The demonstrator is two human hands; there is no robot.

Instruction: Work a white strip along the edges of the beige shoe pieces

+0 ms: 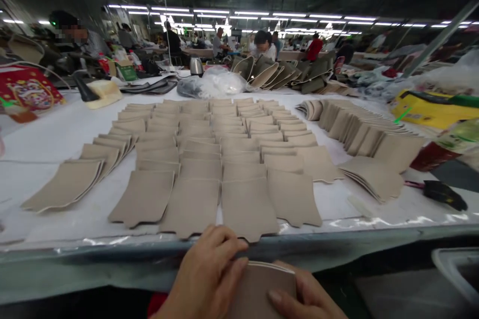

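I gripped tan cut-piece stack (262, 286) at 6 o'clock: left hand (207, 276) clasping top, right hand (305, 299) pinching lower edge. Best: edges squared, pinch firm.

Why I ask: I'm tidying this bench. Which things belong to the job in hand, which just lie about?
In hand: tan stack, held by left hand and right hand; rows of tan pieces.
Lying about: yellow box; kettle; red bag; black tool.

Beige pieces (209, 159) cover the middle of the desk (45, 139) up to its front edge. The bare surface is open at the far left and in a narrow patch at front right, beside a black tool (445, 194). Fanned stacks (374, 177) block the right side.
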